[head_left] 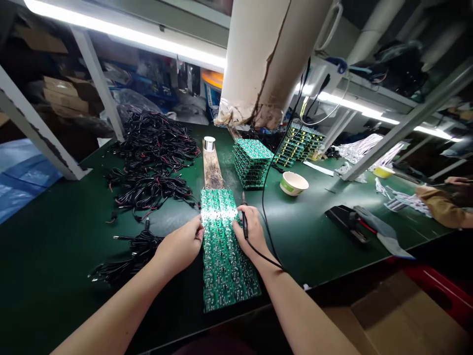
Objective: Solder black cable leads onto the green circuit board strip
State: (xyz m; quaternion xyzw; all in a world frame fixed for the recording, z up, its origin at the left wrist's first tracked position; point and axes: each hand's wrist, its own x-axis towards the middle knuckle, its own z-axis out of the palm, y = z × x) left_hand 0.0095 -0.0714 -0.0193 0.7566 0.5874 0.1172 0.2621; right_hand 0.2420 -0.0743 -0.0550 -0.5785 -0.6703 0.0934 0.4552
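- The board (221,266) lay on the worktop (314,236) between the hands, running from 12 to 6 o'clock.
- Left hand (183,244), at its 9 o'clock edge: fingers curled; I couldn't tell whether they grasped anything.
- Right hand (253,231), at 3 o'clock: gripped the iron (244,223), tip toward 12.
- From the board: plank (212,170) at 12, stack (253,165) at 1, bowl (293,185) at 2.

No wording could be read; the green print (287,186) on the paper bowl (300,189) (a pale, round one) was too small to decipher.
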